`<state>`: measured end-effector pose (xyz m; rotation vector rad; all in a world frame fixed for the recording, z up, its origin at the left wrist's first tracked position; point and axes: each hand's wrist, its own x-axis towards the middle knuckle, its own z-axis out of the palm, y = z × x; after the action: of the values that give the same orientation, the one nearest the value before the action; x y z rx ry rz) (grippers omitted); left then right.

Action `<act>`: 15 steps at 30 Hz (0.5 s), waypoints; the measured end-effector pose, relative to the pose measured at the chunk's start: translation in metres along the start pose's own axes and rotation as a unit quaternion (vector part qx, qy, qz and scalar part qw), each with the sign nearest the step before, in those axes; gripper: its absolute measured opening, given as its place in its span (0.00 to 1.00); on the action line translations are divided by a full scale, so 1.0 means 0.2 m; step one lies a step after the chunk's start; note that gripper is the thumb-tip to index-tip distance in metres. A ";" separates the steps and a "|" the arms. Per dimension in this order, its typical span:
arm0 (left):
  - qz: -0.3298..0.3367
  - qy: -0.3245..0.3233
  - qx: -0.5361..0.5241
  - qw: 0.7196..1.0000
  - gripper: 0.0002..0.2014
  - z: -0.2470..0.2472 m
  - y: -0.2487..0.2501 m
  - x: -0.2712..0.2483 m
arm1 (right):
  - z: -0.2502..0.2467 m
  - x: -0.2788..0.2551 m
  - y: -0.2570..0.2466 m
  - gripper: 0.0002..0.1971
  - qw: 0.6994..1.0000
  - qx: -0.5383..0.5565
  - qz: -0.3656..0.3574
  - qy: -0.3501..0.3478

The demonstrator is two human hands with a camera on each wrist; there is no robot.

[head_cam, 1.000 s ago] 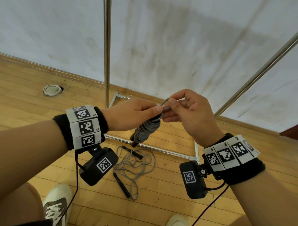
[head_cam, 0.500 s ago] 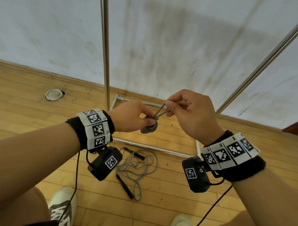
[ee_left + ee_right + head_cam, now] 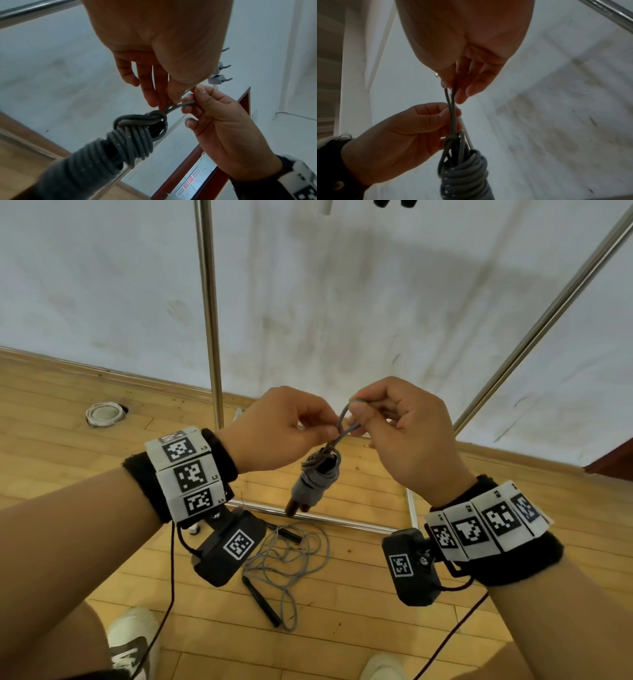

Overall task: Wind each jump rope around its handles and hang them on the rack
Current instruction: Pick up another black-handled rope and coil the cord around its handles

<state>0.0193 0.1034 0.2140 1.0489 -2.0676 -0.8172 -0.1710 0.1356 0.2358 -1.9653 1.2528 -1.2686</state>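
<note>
A grey jump rope wound round its black handles hangs as a bundle (image 3: pixel 315 481) in the air between my hands. A short loop of rope (image 3: pixel 344 422) rises from a knot at the bundle's top. My left hand (image 3: pixel 330 433) pinches the loop low down, just above the knot. My right hand (image 3: pixel 356 409) pinches the loop's upper end. The left wrist view shows the knot and coils (image 3: pixel 135 135) below both hands. In the right wrist view, two strands (image 3: pixel 451 102) run from my right hand (image 3: pixel 450 86) past my left hand (image 3: pixel 452 115). A second rope (image 3: pixel 287 556) lies loose on the floor.
The rack's upright pole (image 3: pixel 207 302) stands behind my left hand, a slanted pole (image 3: pixel 548 309) runs at the right, and its base bar (image 3: pixel 308 517) lies on the wooden floor. Grey hooks (image 3: pixel 221 78) show behind my hands. My shoes (image 3: pixel 133 642) are at the bottom edge.
The bundle was tilted in my left hand's grip; now it hangs straight down from the loop. My left fingers shifted up onto the loop, and both hands rose a little.
</note>
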 end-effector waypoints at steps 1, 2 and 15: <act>0.002 0.010 0.012 1.000 0.04 0.00 0.02 0.01 | -0.01 0.00 -0.01 0.07 1.000 0.013 0.014 0.000; 0.003 0.024 0.022 0.999 0.04 0.00 0.05 0.01 | -0.03 -0.01 -0.01 0.07 0.999 0.029 0.028 -0.001; 0.019 0.075 0.052 0.996 0.09 -0.20 0.49 0.31 | -0.27 0.11 -0.17 0.05 0.984 0.132 0.077 0.094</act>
<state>-0.0189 0.0889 0.3302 1.0894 -2.0147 -0.5984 -0.2008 0.1363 0.2951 -1.5633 1.2253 -1.4846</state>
